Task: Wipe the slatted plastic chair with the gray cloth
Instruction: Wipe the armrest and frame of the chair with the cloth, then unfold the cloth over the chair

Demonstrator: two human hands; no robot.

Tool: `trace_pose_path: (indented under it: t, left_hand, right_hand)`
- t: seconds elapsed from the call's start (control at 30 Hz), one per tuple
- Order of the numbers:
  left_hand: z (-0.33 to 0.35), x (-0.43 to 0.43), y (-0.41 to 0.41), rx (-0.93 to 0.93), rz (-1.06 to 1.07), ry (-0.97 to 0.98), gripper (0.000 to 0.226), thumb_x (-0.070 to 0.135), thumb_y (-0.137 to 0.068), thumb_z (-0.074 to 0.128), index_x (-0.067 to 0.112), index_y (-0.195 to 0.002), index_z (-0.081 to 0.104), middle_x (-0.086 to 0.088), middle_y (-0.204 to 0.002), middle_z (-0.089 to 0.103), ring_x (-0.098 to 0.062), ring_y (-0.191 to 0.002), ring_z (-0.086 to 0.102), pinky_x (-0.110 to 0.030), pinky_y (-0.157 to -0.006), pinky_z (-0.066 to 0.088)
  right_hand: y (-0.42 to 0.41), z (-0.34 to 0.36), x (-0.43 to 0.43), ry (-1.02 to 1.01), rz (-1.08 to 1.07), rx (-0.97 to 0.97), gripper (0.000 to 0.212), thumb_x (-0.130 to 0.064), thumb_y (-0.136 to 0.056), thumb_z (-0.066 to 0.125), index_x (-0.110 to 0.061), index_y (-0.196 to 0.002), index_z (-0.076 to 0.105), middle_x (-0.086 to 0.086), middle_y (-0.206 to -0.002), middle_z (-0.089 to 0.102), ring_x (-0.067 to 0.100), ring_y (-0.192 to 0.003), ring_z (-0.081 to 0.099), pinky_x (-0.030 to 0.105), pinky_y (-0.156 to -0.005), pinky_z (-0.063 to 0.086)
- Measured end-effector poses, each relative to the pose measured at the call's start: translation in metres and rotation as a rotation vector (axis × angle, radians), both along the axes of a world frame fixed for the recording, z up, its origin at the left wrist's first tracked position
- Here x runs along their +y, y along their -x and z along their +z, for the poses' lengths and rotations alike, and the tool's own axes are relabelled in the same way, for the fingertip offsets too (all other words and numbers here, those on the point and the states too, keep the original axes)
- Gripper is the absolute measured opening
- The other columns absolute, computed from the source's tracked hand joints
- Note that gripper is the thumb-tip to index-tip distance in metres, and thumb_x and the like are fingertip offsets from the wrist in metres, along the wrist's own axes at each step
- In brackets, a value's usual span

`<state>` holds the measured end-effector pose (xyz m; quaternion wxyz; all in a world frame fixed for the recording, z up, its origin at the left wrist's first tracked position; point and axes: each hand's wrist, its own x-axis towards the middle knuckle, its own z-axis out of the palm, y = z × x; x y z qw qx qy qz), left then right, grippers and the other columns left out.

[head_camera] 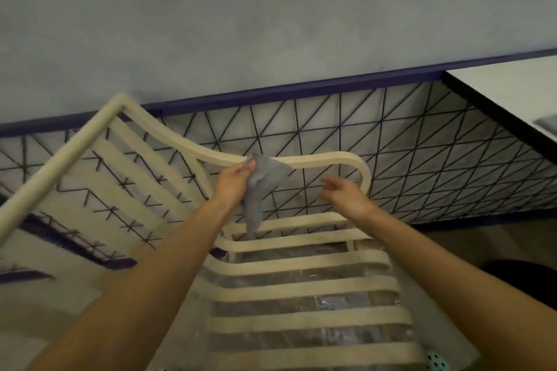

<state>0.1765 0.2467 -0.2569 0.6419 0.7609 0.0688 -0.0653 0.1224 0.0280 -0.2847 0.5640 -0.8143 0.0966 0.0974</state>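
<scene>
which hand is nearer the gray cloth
Left. The left hand pinches the gray cloth against the chair's armrest, so it is touching it. The right hand is open and empty, off to the cloth's right, apart from it.

It looks like a café or canteen seating area, though the kind of place is uncertain: a grey plastered wall with a patterned dado under a dark rail, a slatted chair, and a white table.
</scene>
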Motion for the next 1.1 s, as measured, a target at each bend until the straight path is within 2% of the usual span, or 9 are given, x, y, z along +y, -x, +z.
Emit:
trace_pose_path:
  t: [0.13,0.23,0.33,0.5,0.6,0.73,0.8,0.9,1.1]
  left_hand:
    - [0.006,-0.004,0.054,0.174,0.002,0.269,0.031,0.029,-0.098,0.054,0.007,-0.117,0.065,-0.012,-0.104,0.072,-0.026,-0.097,0.069,-0.034,-0.079,0.057]
    - [0.017,-0.006,0.090,0.241,0.001,0.416,0.033,0.027,-0.097,0.056,0.006,-0.121,0.063,-0.014,-0.104,0.073,-0.025,-0.094,0.070,-0.035,-0.076,0.057]
    - [0.026,-0.005,0.117,0.331,-0.010,0.534,0.042,0.036,-0.095,0.056,0.005,-0.123,0.061,-0.018,-0.108,0.071,-0.030,-0.098,0.070,-0.038,-0.071,0.058]
    - [0.029,0.007,0.153,0.363,-0.064,0.667,0.067,0.058,-0.093,0.043,0.002,-0.127,0.057,-0.021,-0.118,0.067,-0.036,-0.110,0.064,-0.048,-0.095,0.049]
    - [0.017,0.012,0.186,0.411,-0.151,0.749,0.075,0.063,-0.088,0.047,0.002,-0.131,0.055,-0.023,-0.128,0.060,-0.037,-0.121,0.057,-0.054,-0.110,0.035]
    - [0.004,-0.001,0.232,0.427,-0.168,0.658,0.059,0.043,-0.085,0.061,0.007,-0.132,0.055,-0.016,-0.122,0.066,-0.033,-0.116,0.061,-0.050,-0.097,0.048]
    - [-0.004,-0.006,0.241,0.402,-0.090,0.589,0.069,0.022,-0.081,0.071,0.002,-0.141,0.042,-0.015,-0.117,0.067,-0.030,-0.109,0.063,-0.045,-0.087,0.053]
    - [-0.011,-0.002,0.242,0.308,0.043,0.558,0.080,-0.005,-0.082,0.068,0.020,-0.149,0.031,-0.012,-0.118,0.063,-0.028,-0.102,0.066,-0.040,-0.079,0.056]
    - [0.007,0.008,0.240,0.134,0.017,0.446,0.044,-0.012,-0.085,0.051,0.017,-0.112,0.071,-0.008,-0.114,0.068,-0.024,-0.102,0.066,-0.033,-0.078,0.056]
  right_hand:
    - [0.037,0.008,0.027,-0.162,0.031,0.030,0.060,-0.015,-0.085,0.068,-0.016,-0.142,0.048,0.006,-0.135,0.056,0.022,-0.123,0.052,0.043,-0.103,0.045]
    - [0.067,0.015,0.035,-0.292,0.149,0.075,0.046,-0.010,-0.083,0.072,-0.019,-0.127,0.061,-0.001,-0.122,0.067,0.015,-0.112,0.061,0.032,-0.087,0.052]
    - [0.095,0.018,0.036,-0.365,0.228,0.112,0.031,-0.011,-0.084,0.073,-0.008,-0.114,0.069,0.006,-0.111,0.073,0.021,-0.106,0.068,0.037,-0.094,0.053]
    - [0.125,0.030,0.032,-0.418,0.157,0.019,0.021,-0.015,-0.086,0.070,0.005,-0.094,0.070,0.016,-0.094,0.074,0.027,-0.089,0.069,0.035,-0.078,0.056]
    - [0.140,0.038,0.029,-0.440,0.120,-0.018,0.032,-0.018,-0.088,0.069,0.010,-0.102,0.066,0.022,-0.099,0.072,0.027,-0.088,0.068,0.038,-0.079,0.055]
    - [0.153,0.042,0.025,-0.418,0.073,-0.028,0.032,-0.017,-0.087,0.070,0.011,-0.102,0.064,0.020,-0.095,0.071,0.029,-0.087,0.065,0.041,-0.080,0.051]
    - [0.156,0.042,0.022,-0.366,0.093,-0.033,0.023,-0.014,-0.087,0.070,0.007,-0.095,0.068,0.015,-0.086,0.070,0.025,-0.081,0.065,0.035,-0.074,0.050]
    - [0.165,0.047,0.021,-0.316,0.155,-0.045,0.006,-0.012,-0.086,0.070,-0.006,-0.087,0.073,0.008,-0.081,0.072,0.017,-0.076,0.068,0.028,-0.066,0.051]
    - [0.174,0.053,0.021,-0.308,0.125,-0.096,0.011,-0.004,-0.081,0.073,-0.005,-0.092,0.070,0.008,-0.086,0.075,0.022,-0.086,0.072,0.033,-0.075,0.055]
